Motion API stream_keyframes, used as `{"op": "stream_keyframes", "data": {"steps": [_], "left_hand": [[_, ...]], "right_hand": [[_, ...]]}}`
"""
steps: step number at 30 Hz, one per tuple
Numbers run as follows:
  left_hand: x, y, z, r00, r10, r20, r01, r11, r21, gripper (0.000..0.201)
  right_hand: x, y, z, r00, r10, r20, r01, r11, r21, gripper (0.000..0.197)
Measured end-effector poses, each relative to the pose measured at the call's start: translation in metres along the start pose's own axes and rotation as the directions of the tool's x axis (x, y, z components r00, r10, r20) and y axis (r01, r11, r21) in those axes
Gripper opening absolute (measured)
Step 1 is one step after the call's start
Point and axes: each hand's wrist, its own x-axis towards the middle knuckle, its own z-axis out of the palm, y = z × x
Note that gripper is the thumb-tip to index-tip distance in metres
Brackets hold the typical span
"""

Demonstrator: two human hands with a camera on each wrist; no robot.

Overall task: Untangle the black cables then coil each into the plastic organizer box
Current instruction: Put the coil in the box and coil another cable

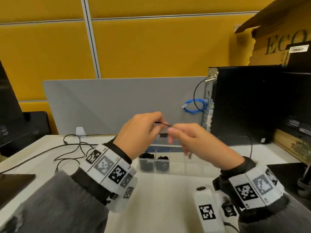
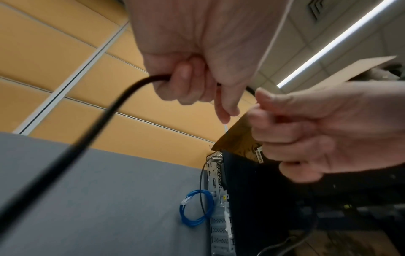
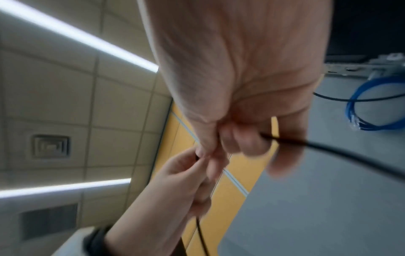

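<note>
Left hand (image 1: 141, 130), right hand (image 1: 200, 145) both pinch black cable (image 1: 164, 123)

Matt black cable (image 2: 92, 135), clear plastic organizer box (image 1: 176, 163), matt grey cloth divider (image 1: 109, 105)

Blue cable coil (image 1: 194, 106) at black PC tower (image 1: 244, 103), grey divider (image 1: 109, 105), cardboard box (image 1: 276, 36) top right.
</note>
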Motion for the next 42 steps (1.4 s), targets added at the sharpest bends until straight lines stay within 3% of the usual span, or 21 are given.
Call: {"op": "stream_keyframes", "data": {"steps": [2, 4, 6, 7, 9, 11, 14, 16, 17, 19, 21, 23, 25, 27, 29, 31, 33, 35, 37, 40, 42], "left_hand": [[-0.012, -0.009, -0.005, 0.997, -0.053, 0.061, 0.063, 0.983, -0.172, 0.023], [-0.025, -0.024, -0.008, 0.984, -0.144, 0.107, 0.17, 0.939, -0.299, 0.028], [-0.035, -0.036, -0.008, 0.964, -0.235, 0.125, 0.266, 0.849, -0.456, 0.034], [-0.038, -0.039, -0.005, 0.957, -0.264, 0.123, 0.289, 0.811, -0.508, 0.036], [-0.041, -0.035, 0.005, 0.959, -0.272, 0.085, 0.277, 0.818, -0.504, 0.034], [-0.04, -0.025, 0.019, 0.977, -0.213, 0.014, 0.197, 0.871, -0.45, 0.03], [-0.042, -0.007, 0.032, 0.993, -0.11, -0.038, 0.076, 0.862, -0.502, 0.027], [-0.046, -0.008, 0.035, 0.996, -0.087, -0.031, 0.056, 0.832, -0.552, 0.024], [-0.049, -0.014, 0.035, 0.993, -0.112, -0.026, 0.079, 0.831, -0.551, 0.022], [-0.056, -0.031, 0.036, 0.979, -0.2, -0.027, 0.158, 0.841, -0.518, 0.023], [-0.061, -0.043, 0.039, 0.967, -0.256, -0.008, 0.217, 0.838, -0.501, 0.025], [-0.063, -0.042, 0.044, 0.962, -0.27, 0.04, 0.253, 0.825, -0.505, 0.026], [-0.063, -0.035, 0.049, 0.957, -0.28, 0.077, 0.281, 0.82, -0.499, 0.026], [-0.062, -0.029, 0.051, 0.949, -0.3, 0.1, 0.304, 0.78, -0.547, 0.026], [-0.062, -0.025, 0.05, 0.923, -0.366, 0.119, 0.352, 0.676, -0.647, 0.027], [-0.062, -0.026, 0.046, 0.876, -0.454, 0.163, 0.405, 0.508, -0.76, 0.029], [-0.063, -0.026, 0.04, 0.853, -0.445, 0.272, 0.411, 0.253, -0.876, 0.028], [-0.064, -0.022, 0.034, 0.879, -0.332, 0.342, 0.373, 0.032, -0.927, 0.027], [-0.063, -0.013, 0.029, 0.918, -0.248, 0.311, 0.306, -0.056, -0.95, 0.019], [-0.06, -0.014, 0.029, 0.929, -0.304, 0.212, 0.172, -0.153, -0.973, 0.034], [-0.059, -0.025, 0.029, 0.89, -0.426, 0.161, 0.057, -0.245, -0.968, 0.038]], "right_hand": [[0.001, 0.027, -0.024, 0.963, 0.031, -0.266, -0.012, 0.997, 0.072, 0.034], [-0.005, 0.05, -0.054, 0.832, 0.149, -0.535, -0.069, 0.984, 0.167, 0.03], [-0.014, 0.065, -0.073, 0.713, 0.118, -0.691, -0.182, 0.983, -0.02, 0.02], [-0.019, 0.066, -0.076, 0.691, 0.075, -0.719, -0.301, 0.934, -0.192, 0.018], [-0.021, 0.054, -0.069, 0.755, -0.032, -0.655, -0.457, 0.69, -0.561, 0.045], [-0.021, 0.022, -0.039, 0.897, -0.015, -0.441, -0.352, 0.579, -0.736, 0.071], [-0.017, -0.009, 0.019, 0.998, 0.055, -0.019, -0.049, 0.641, -0.766, 0.047], [-0.013, -0.011, 0.021, 0.994, 0.05, 0.095, 0.007, 0.855, -0.519, 0.023], [-0.01, -0.005, 0.011, 0.999, 0.009, 0.044, 0.01, 0.908, -0.418, 0.02], [-0.009, 0.013, -0.021, 0.956, -0.052, -0.288, -0.075, 0.907, -0.415, 0.027], [-0.014, 0.03, -0.047, 0.778, -0.103, -0.62, -0.278, 0.829, -0.486, 0.034], [-0.015, 0.044, -0.048, 0.682, -0.113, -0.723, -0.483, 0.672, -0.561, 0.034], [-0.006, 0.05, -0.031, 0.781, -0.17, -0.601, -0.452, 0.51, -0.732, 0.047], [0.0, 0.036, -0.007, 0.941, -0.102, -0.324, -0.221, 0.541, -0.811, 0.061], [0.0, 0.024, 0.013, 0.999, 0.038, 0.038, -0.002, 0.732, -0.681, 0.053], [0.0, 0.019, 0.021, 0.973, 0.061, 0.223, 0.038, 0.91, -0.413, 0.023], [0.002, 0.026, 0.019, 0.999, -0.011, 0.035, 0.019, 0.973, -0.23, 0.017], [0.005, 0.032, 0.018, 0.976, -0.07, -0.208, -0.012, 0.93, -0.366, 0.027], [0.006, 0.034, 0.027, 0.944, -0.103, -0.314, -0.082, 0.848, -0.523, 0.028], [0.001, 0.028, 0.056, 0.979, -0.139, -0.151, 0.025, 0.81, -0.585, 0.023], [-0.006, 0.019, 0.072, 0.98, -0.196, -0.025, 0.15, 0.82, -0.553, 0.027]]}}
